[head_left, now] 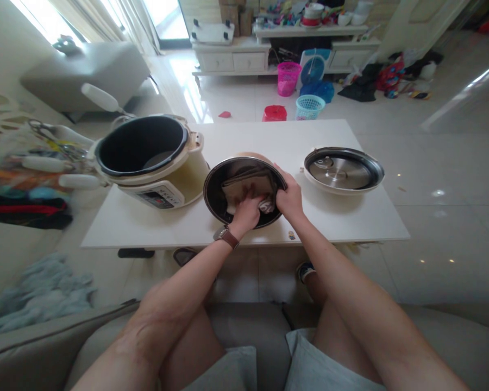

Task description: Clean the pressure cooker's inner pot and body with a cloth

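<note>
A dark-lined pot (215, 196) is tilted toward me near the front middle of the white table. My left hand (246, 213), with a watch on its wrist, reaches inside it. Its fingers are closed on a beige cloth (239, 189) that lies against the inner wall; some fingertips are hidden. My right hand (289, 196) grips the pot's right rim. To the left stands a white cooker (195, 184) with a dark open interior and a control panel on its front. A round lid (342, 176) lies at the right, its metal inner side up.
The white table (146, 232) has a small sticker near its front edge. White-handled utensils (100, 98) stand beside the cooker at the left. Beyond the table are a red container (274, 113), a light blue basket (309, 106) and a pink basket (288, 79) on the floor.
</note>
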The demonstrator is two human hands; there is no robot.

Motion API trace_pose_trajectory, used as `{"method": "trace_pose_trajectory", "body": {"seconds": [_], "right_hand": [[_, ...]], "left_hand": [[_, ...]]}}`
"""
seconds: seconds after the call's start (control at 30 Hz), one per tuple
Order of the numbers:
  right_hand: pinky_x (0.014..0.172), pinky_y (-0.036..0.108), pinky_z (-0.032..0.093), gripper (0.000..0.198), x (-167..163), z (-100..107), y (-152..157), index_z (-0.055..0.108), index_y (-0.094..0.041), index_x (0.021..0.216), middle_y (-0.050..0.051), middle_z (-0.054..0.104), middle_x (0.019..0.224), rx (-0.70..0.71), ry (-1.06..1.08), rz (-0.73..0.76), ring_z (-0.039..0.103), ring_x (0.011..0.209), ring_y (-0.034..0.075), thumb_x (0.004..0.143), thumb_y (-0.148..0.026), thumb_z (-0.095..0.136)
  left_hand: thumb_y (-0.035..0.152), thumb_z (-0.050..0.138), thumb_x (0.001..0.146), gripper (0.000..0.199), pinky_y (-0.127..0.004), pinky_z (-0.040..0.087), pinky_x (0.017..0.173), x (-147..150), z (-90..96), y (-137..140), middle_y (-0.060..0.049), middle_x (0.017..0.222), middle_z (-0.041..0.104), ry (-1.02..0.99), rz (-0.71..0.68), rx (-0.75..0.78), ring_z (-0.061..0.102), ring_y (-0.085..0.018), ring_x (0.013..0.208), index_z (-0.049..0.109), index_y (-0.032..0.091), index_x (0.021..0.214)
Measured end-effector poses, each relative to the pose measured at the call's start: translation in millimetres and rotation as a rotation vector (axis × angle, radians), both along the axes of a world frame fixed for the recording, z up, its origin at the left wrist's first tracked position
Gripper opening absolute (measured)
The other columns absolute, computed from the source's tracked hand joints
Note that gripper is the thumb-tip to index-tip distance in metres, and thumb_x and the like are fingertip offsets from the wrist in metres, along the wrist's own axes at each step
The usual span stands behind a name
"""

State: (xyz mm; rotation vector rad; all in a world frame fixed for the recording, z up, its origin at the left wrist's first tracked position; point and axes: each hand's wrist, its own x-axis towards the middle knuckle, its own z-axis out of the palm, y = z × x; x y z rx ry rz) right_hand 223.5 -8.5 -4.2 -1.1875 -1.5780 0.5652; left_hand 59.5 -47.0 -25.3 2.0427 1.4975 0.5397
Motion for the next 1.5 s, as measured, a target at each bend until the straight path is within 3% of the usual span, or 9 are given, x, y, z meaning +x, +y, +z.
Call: {"method": "trace_pose_trajectory", "body": {"seconds": [0.17,0.33,0.5,0.63,0.8,0.93,1.17,1.37,1.5], "right_hand": [[0.129,0.05,0.043,0.073,8,-3,5,0.074,-0.025,0.137,0.001,0.075,0.142,-0.006,0.025,-0.038,0.065,0.138,0.024,0.07,-0.008,0.049],[0.125,0.049,0.048,0.069,22,4,9,0.077,-0.023,0.131,0.003,0.079,0.134,0.023,-0.019,-0.074,0.069,0.131,0.025,0.07,-0.008,0.049],[0.127,0.052,0.045,0.067,32,18,10,0.076,-0.024,0.133,0.004,0.077,0.136,0.011,-0.068,-0.065,0.067,0.134,0.027,0.073,-0.01,0.052],[0.127,0.055,0.043,0.063,39,17,17,0.074,-0.024,0.135,0.006,0.075,0.139,-0.011,-0.074,-0.075,0.066,0.137,0.029,0.075,-0.014,0.057],[0.115,0.056,0.055,0.062,46,3,27,0.071,-0.02,0.136,0.013,0.076,0.136,-0.106,0.031,-0.08,0.072,0.126,0.033,0.074,-0.018,0.063],[0.111,0.057,0.057,0.065,45,-4,28,0.068,-0.02,0.136,0.014,0.076,0.134,-0.161,0.083,-0.092,0.073,0.123,0.033,0.072,-0.016,0.062],[0.123,0.051,0.048,0.053,22,-6,17,0.075,-0.023,0.124,0.003,0.079,0.131,-0.112,0.023,-0.031,0.068,0.128,0.027,0.077,-0.016,0.051],[0.127,0.051,0.044,0.057,16,0,13,0.077,-0.023,0.125,0.001,0.078,0.135,-0.088,0.003,0.002,0.067,0.133,0.027,0.075,-0.013,0.051],[0.128,0.05,0.044,0.059,25,16,12,0.077,-0.024,0.128,0.001,0.077,0.137,-0.057,-0.036,0.022,0.067,0.135,0.027,0.076,-0.011,0.052]], "left_hand": [[0.005,0.042,0.09,0.057,-0.044,0.046,0.121,4,10.4,5,-0.008,0.142,0.073,-0.096,-0.177,-0.098,0.064,-0.026,0.136,0.074,0.022,0.134],[0.002,0.043,0.084,0.058,-0.03,0.048,0.117,-9,34.8,8,-0.002,0.136,0.077,-0.016,-0.365,-0.254,0.067,-0.02,0.131,0.079,0.023,0.124],[0.004,0.046,0.083,0.053,-0.044,0.044,0.121,-13,36.8,0,-0.009,0.139,0.072,0.202,-0.373,-0.15,0.066,-0.028,0.133,0.08,0.023,0.119],[0.005,0.042,0.087,0.058,-0.057,0.035,0.126,-8,29.5,-8,-0.01,0.142,0.068,0.21,-0.335,-0.095,0.061,-0.031,0.139,0.075,0.026,0.129],[0.005,0.04,0.088,0.06,-0.057,0.033,0.128,-8,25.4,-11,-0.01,0.141,0.068,0.112,-0.317,-0.107,0.061,-0.03,0.139,0.072,0.027,0.134],[0.003,0.041,0.084,0.065,-0.051,0.04,0.125,-10,23.0,-7,-0.012,0.142,0.069,-0.004,-0.261,-0.098,0.061,-0.028,0.139,0.068,0.021,0.14],[0.003,0.039,0.088,0.068,-0.042,0.043,0.124,1,8.4,-6,-0.011,0.151,0.065,-0.215,-0.04,-0.016,0.058,-0.022,0.144,0.054,0.02,0.153],[0.007,0.039,0.093,0.07,-0.056,0.039,0.125,15,3.2,-26,-0.016,0.159,0.056,-0.06,-0.168,-0.043,0.052,-0.03,0.148,0.046,0.021,0.161],[0.004,0.037,0.094,0.072,-0.047,0.041,0.124,13,10.2,-29,-0.013,0.16,0.055,0.037,-0.264,-0.068,0.053,-0.028,0.146,0.048,0.025,0.162]]}}
